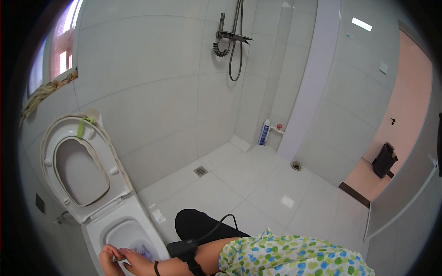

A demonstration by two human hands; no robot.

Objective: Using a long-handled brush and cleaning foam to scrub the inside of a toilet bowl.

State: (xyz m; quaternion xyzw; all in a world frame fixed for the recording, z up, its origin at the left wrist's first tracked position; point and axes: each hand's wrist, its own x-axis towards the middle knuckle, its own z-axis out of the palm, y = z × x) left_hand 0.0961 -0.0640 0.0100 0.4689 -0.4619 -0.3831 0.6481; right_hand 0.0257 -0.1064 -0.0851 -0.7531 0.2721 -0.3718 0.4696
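Note:
Over the near rim of the white toilet [155,232], my left hand [109,258] and my right hand [138,264] meet with fingers curled and pressed together. A small whitish bit shows between them; its kind is too hidden to make out. Below and beyond my hands, the bowl holds water with a purple tint. The toilet seat [107,158] and lid stand raised against the wall, with a green strip [80,129] at the top. My right wrist wears a dark band, and a black box is strapped to that forearm.
Tiled floor with a square drain [200,171] and a round drain [296,165] spreads to the right. A shower set [230,37] hangs on the wall. A blue-white bottle [264,132] stands in the corner. Beyond the doorway is a black bin [384,162].

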